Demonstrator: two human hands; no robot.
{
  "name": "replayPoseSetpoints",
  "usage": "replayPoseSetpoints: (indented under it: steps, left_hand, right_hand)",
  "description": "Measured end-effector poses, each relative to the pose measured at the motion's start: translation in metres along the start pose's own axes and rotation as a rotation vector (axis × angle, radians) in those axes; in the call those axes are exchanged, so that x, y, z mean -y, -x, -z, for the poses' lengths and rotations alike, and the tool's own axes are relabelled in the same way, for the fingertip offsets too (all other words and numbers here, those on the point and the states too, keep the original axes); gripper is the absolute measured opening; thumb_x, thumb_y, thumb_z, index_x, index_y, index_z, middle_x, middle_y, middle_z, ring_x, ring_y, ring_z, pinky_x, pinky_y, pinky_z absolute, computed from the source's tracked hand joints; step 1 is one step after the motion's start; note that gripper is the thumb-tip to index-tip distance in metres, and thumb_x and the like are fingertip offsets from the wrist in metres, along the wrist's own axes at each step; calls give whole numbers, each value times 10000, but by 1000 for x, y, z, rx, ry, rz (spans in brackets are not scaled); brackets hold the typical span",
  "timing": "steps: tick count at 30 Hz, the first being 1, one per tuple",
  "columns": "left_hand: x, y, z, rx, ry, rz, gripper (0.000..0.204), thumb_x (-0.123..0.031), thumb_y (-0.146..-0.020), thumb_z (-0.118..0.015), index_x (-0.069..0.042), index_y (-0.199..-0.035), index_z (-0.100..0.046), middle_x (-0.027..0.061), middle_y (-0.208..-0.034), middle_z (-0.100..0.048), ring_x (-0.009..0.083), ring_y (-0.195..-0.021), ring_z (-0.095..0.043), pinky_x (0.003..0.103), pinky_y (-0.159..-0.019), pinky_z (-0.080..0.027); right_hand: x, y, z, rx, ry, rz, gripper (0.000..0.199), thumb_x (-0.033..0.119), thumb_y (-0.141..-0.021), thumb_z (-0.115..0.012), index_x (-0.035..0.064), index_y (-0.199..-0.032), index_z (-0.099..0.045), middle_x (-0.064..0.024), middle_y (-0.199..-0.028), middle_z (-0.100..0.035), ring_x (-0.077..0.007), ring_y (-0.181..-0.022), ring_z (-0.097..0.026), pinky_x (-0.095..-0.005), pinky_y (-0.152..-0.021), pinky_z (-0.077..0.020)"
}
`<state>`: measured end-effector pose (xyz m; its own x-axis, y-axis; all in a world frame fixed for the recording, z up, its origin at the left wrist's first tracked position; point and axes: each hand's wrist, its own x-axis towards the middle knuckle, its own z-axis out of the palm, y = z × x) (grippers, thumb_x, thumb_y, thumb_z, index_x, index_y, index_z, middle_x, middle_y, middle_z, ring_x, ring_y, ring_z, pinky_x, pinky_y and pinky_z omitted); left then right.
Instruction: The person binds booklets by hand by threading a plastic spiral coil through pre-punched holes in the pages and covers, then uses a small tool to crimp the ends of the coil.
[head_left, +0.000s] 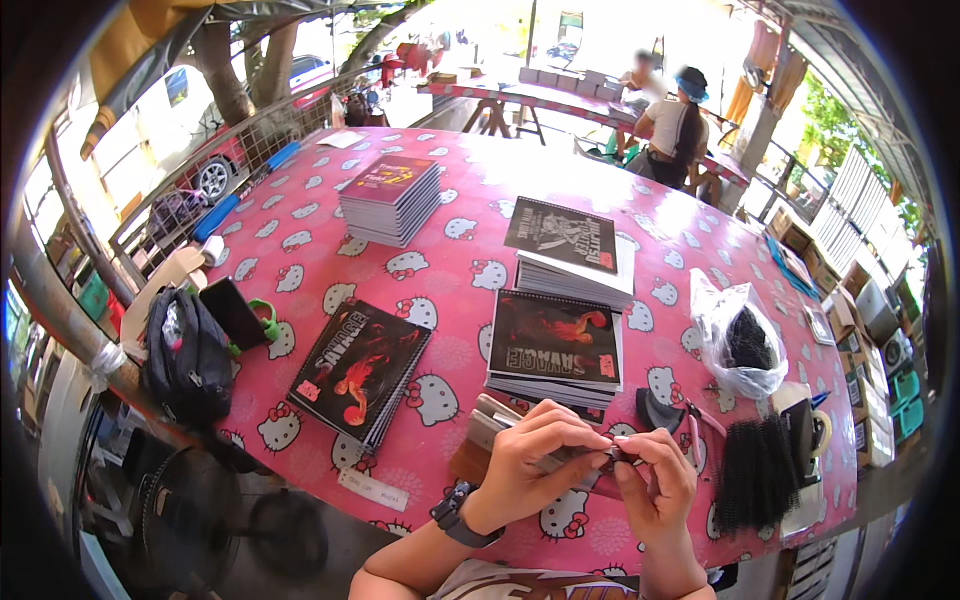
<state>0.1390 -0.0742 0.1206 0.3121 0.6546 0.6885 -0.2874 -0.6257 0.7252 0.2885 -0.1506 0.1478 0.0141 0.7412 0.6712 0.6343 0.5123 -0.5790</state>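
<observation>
Both my hands meet over the near edge of the table, fingertips close together. My left hand (545, 455), with a dark watch on its wrist, pinches a tiny dark piece (612, 456); my right hand (655, 480) pinches at it from the other side. What the piece is cannot be made out. Below and beside my left hand lies a brown and grey block (470, 460), partly hidden by it. Just beyond are stacked spiral notebooks with black covers (555, 335). To the right of my right hand lie pink-handled pliers (697, 430) and a bundle of black plastic binding coils (757, 475).
More black notebooks (360, 375) lie to the left, and a red-covered stack (392, 200) stands farther back. A clear bag (740, 340) holds black coils. A dark pouch (190, 355) and phone (232, 313) sit at the left edge. Two people sit at a far table (560, 97).
</observation>
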Motion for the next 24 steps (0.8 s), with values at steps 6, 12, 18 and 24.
replayPoseSetpoints:
  steps: [6, 12, 18, 24]
  left_hand:
    - [-3, 5, -1, 36, -6, -33, 196, -20, -711, -742, -57, -886, -664, 35, -839, -656, 183, -796, -588, 294, -728, -465]
    - [-5, 3, -11, -25, -83, -106, 202, -6, -743, -701, -39, -929, -630, 39, -827, -633, 203, -783, -580, 302, -702, -460]
    - [-7, -1, 3, 8, -375, -60, 163, 5, -801, -617, -20, -962, -609, 78, -842, -611, 225, -736, -565, 309, -641, -453]
    - [22, 31, 162, -803, 13, 6, 254, -214, -971, -438, -4, -1040, -563, 86, -919, -607, 163, -773, -559, 308, -663, -445]
  right_hand:
    - [-2, -3, 1, 25, 4, 25, 282, 207, -724, -773, 33, -851, -591, -73, -741, -583, -192, -644, -539, -285, -564, -441]
    - [-1, -8, 7, 78, 92, 65, 239, 221, -768, -732, 36, -821, -590, -66, -719, -570, -190, -612, -511, -288, -530, -413]
    - [-4, -23, 9, 135, 81, 56, 280, 278, -850, -636, 18, -941, -587, -114, -800, -594, -246, -694, -554, -339, -609, -447]
    - [-104, -32, 44, -95, -90, -472, 243, 203, -870, -624, -20, -967, -621, -39, -830, -626, -89, -732, -564, -227, -636, -453]
